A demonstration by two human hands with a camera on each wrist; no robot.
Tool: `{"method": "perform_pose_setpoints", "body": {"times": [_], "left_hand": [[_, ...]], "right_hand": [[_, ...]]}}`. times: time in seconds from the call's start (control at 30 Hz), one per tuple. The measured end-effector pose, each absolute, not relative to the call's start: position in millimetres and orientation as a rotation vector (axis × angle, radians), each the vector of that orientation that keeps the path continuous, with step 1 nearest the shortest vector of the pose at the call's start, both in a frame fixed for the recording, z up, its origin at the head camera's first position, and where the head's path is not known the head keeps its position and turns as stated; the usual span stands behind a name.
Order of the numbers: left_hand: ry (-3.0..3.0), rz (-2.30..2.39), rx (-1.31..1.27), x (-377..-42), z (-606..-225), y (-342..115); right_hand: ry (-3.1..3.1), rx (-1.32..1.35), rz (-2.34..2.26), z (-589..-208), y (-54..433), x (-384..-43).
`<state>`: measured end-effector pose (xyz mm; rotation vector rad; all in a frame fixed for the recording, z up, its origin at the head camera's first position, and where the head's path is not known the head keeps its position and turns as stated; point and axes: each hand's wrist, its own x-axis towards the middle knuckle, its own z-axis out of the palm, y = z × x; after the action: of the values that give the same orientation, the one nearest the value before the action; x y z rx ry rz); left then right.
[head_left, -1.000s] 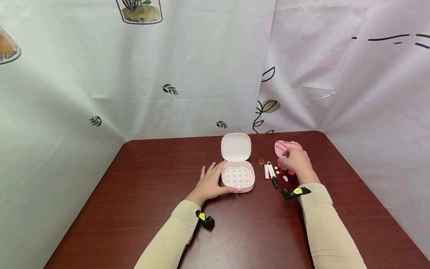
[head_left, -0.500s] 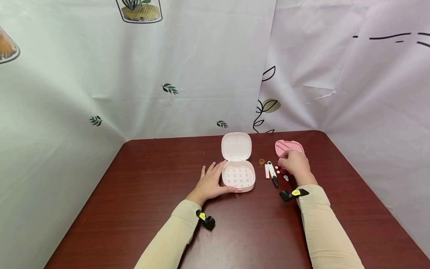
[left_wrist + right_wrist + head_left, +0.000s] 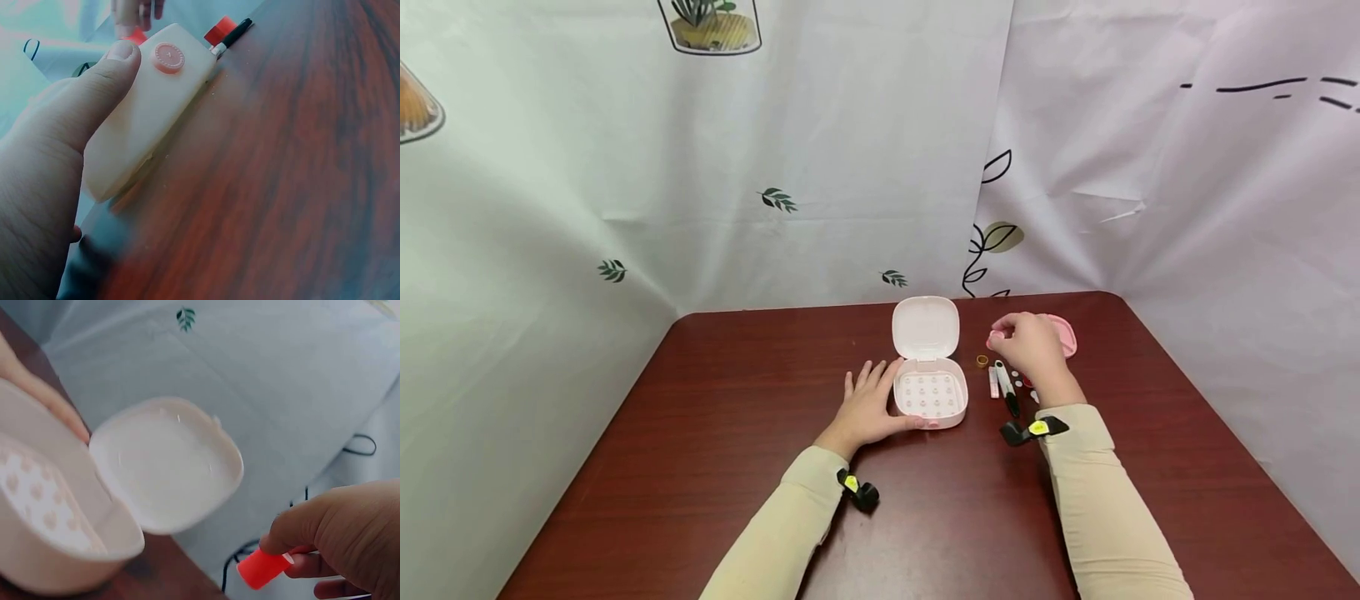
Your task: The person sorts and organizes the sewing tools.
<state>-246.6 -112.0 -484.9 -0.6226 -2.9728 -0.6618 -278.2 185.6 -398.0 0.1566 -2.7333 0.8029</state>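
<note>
A pale pink sewing box [image 3: 951, 417] stands with its lid [image 3: 925, 327] raised and a studded white tray inside. My left hand [image 3: 865, 412] holds the box at its left end, thumb along the front wall beside the round latch [image 3: 169, 57], other fingers spread along the side and back. In my right hand [image 3: 1033, 346], thumb and fingertips pinch a small pinkish-red thread spool [image 3: 264, 569], held above the table to the right of the lid. The right hand partly hides a pink tray [image 3: 1063, 333] behind it.
Right of the box lie a gold ring [image 3: 982, 361], a small pink-and-white strip [image 3: 993, 383] and a white tool with a black tip [image 3: 1007, 390]. Several white buttons [image 3: 1018, 383] and a red spool [image 3: 1027, 382] lie near the right wrist. A patterned curtain [image 3: 820, 150] hangs behind the table.
My right hand has closed on a spool beside the pink tray, lifted it and moved left toward the box lid. The left hand and the box have stayed in place.
</note>
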Motion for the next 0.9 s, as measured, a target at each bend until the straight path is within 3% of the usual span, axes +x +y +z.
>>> {"method": "perform_pose_setpoints", "body": {"times": [0.9], "left_hand": [[-2.988,-0.622,-0.599,-244,-483,-113]], "right_hand": [[-2.844,0.416,0.852,-401,109,-267]]}}
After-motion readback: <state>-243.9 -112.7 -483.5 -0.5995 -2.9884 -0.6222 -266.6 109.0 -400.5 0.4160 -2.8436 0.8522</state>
